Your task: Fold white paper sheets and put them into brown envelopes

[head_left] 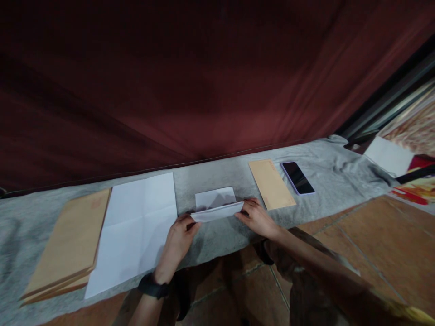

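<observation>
Between my two hands is a folded sheet of white paper (217, 213), held by its ends just above the grey cloth. My left hand (180, 235) pinches its left end, thumb in front and fingers behind. At the right end, my right hand (256, 217) grips it in the same way. Behind it a white paper panel (215, 197) lies on the cloth; whether it belongs to the same sheet I cannot tell. Left of my left hand lies white paper (136, 226) with crease lines. A brown envelope (272, 183) lies just beyond my right hand.
A stack of large brown envelopes (68, 240) lies at the left, beside the creased paper. Right of the small envelope is a phone (298, 178) with a purple edge. The grey cloth (340, 172) covers a long, narrow surface. A dark red curtain (204, 90) hangs behind it.
</observation>
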